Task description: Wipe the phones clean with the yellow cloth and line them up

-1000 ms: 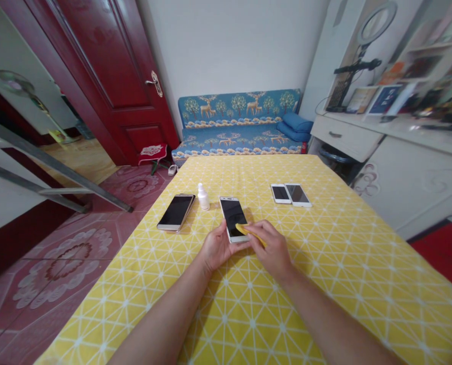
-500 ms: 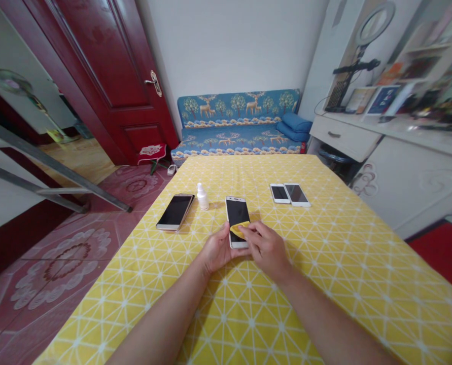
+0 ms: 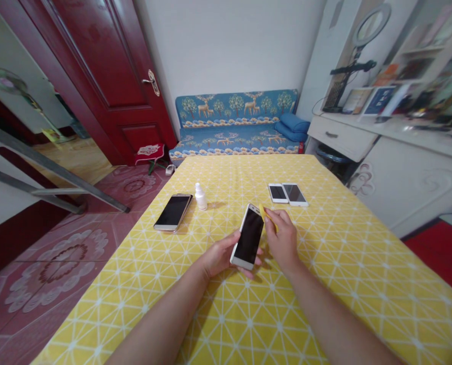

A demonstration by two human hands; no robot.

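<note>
A white smartphone (image 3: 248, 237) with a dark screen lies tilted in my left hand (image 3: 221, 254), whose thumb and fingers grip its two long edges. My right hand (image 3: 283, 238) pinches a small yellow cloth (image 3: 263, 212) against the phone's upper right edge. Part of the cloth is hidden behind the fingers. Left of the hands stands a white bottle (image 3: 200, 197) with a narrow cap. Beside it lies another smartphone (image 3: 173, 213), face up, with something dark beneath its edge.
Two white phones, a smaller one (image 3: 278, 193) and a larger one (image 3: 295, 194), lie side by side towards the right. A yellow patterned cloth (image 3: 226, 304) covers the table. Beyond it are a blue bench (image 3: 233, 134) and a white cabinet (image 3: 401, 177).
The phone has turned clockwise and come slightly nearer. My right hand has moved the yellow cloth from the lower screen up to the phone's upper right edge.
</note>
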